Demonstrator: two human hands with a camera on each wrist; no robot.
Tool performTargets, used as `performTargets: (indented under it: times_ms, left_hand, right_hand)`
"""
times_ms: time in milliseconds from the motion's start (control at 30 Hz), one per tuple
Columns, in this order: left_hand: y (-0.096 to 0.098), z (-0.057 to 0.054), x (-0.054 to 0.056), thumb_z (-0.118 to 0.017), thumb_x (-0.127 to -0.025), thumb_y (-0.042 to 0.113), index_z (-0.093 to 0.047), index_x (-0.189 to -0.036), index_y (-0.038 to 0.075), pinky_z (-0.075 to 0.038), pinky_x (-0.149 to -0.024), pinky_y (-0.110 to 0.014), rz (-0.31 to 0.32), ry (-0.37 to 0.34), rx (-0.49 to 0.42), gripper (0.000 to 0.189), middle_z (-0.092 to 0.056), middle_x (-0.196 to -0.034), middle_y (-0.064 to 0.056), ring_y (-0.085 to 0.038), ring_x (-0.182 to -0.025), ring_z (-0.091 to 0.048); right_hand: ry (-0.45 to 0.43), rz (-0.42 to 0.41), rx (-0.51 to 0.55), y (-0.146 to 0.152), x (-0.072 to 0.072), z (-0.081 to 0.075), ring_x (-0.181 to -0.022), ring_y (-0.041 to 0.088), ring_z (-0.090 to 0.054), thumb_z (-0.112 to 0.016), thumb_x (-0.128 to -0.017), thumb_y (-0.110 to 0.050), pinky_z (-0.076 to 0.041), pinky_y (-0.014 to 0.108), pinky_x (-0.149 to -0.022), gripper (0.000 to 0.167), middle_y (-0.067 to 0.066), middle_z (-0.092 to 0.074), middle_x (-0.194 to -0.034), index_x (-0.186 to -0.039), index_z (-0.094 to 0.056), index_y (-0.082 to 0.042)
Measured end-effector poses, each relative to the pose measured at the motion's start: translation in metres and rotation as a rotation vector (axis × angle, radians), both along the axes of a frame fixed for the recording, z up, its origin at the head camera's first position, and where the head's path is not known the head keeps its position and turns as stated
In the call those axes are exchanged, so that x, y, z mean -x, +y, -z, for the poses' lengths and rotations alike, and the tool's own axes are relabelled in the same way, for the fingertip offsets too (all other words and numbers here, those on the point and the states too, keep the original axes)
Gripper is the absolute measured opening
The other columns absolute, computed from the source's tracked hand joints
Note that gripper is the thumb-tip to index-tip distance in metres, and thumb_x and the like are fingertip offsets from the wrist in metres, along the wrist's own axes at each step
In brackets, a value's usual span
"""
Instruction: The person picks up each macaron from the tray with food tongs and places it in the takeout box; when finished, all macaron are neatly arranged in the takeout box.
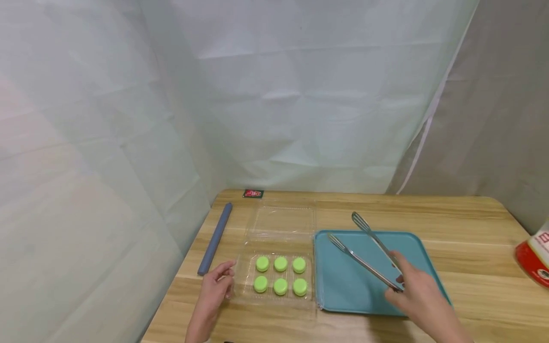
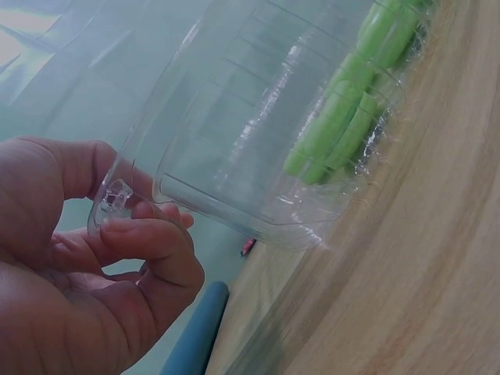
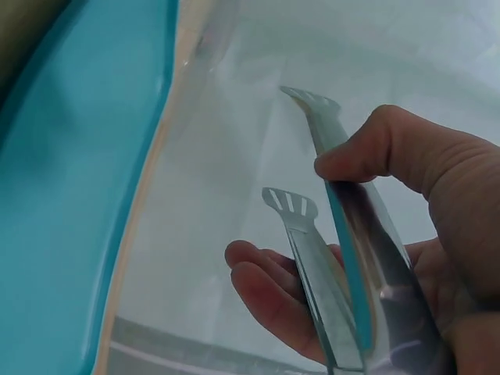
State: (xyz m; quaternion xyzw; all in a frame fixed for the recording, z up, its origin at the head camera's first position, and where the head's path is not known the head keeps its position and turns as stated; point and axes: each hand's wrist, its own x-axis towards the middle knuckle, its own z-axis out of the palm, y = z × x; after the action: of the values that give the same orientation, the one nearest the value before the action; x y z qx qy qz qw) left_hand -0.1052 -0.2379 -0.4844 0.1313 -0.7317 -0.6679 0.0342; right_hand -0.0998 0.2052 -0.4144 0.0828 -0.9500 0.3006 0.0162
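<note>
My left hand (image 1: pixel 215 284) is at the left edge of a clear plastic clamshell box (image 1: pixel 245 295). In the left wrist view, its thumb and curled fingers pinch the box's rim corner. The box lies open, its lid (image 1: pixel 283 221) folded back away from me. Several green macarons (image 1: pixel 280 264) sit in two rows in the base. My right hand (image 1: pixel 413 288) grips metal tongs (image 1: pixel 371 270) above the blue tray (image 1: pixel 343 297). The tongs' slotted tips (image 3: pixel 291 203) are spread apart with nothing between them. Thumb and fingers hold the two arms from opposite sides.
A blue-grey stick (image 1: pixel 216 239) lies left of the box. Near the back edge is a small red and green packet (image 1: pixel 253 193). A red and white container (image 1: pixel 536 255) stands at the far right. Pale cloth (image 1: pixel 279 119) hangs behind the wooden table (image 1: pixel 472 228).
</note>
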Motion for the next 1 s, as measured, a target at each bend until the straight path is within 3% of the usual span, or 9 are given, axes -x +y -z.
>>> performTargets:
  times_ms: [167, 300, 600, 800, 1000]
  left_hand:
    - [0.0, -0.001, 0.0, -0.049, -0.082, -0.016, -0.053, -0.136, -0.014, -0.036, -0.047, -0.018, -0.002, -0.009, 0.001, 0.054, -0.053, -0.096, -0.009, -0.008, -0.056, -0.04]
    - [0.0, 0.0, 0.0, -0.049, -0.082, -0.016, -0.052, -0.136, -0.014, -0.036, -0.048, -0.018, -0.003, -0.018, 0.005, 0.055, -0.053, -0.097, -0.01, -0.008, -0.057, -0.041]
    - [0.0, -0.001, -0.001, -0.049, -0.083, -0.016, -0.052, -0.136, -0.015, -0.036, -0.047, -0.018, -0.004, -0.001, -0.002, 0.053, -0.052, -0.096, -0.009, -0.008, -0.056, -0.041]
    - [0.001, -0.001, -0.001, -0.049, -0.082, -0.016, -0.053, -0.135, -0.015, -0.037, -0.047, -0.018, -0.007, -0.008, 0.016, 0.053, -0.052, -0.096, -0.009, -0.008, -0.057, -0.041]
    - [0.001, -0.001, 0.0, -0.049, -0.081, -0.016, -0.053, -0.136, -0.014, -0.037, -0.048, -0.018, -0.006, -0.018, 0.018, 0.055, -0.052, -0.097, -0.011, -0.008, -0.057, -0.042]
  right_hand:
    - [0.16, 0.006, 0.001, 0.011, -0.002, 0.008, -0.083, 0.024, -0.066, -0.075, -0.072, -0.006, -0.051, 0.033, -0.058, 0.072, 0.02, -0.06, -0.113, -0.137, -0.049, 0.008]
    - [0.219, 0.019, 0.001, 0.021, -0.002, 0.014, -0.082, 0.027, -0.065, -0.076, -0.072, -0.005, -0.052, 0.033, -0.058, 0.071, 0.025, -0.056, -0.116, -0.136, -0.048, 0.012]
    - [0.127, 0.106, 0.041, 0.046, 0.004, 0.021, -0.076, 0.03, -0.065, -0.074, -0.082, -0.006, -0.055, 0.038, -0.057, 0.072, 0.035, -0.051, -0.115, -0.14, -0.039, 0.017]
    - [0.195, 0.187, 0.021, 0.061, 0.007, 0.027, -0.069, 0.031, -0.059, -0.074, -0.08, -0.004, -0.049, 0.041, -0.053, 0.068, 0.04, -0.05, -0.108, -0.134, -0.041, 0.02]
    - [0.241, 0.265, -0.007, 0.074, 0.01, 0.033, -0.075, 0.041, -0.06, -0.077, -0.077, -0.003, -0.049, 0.05, -0.056, 0.066, 0.037, -0.055, -0.1, -0.129, -0.045, 0.021]
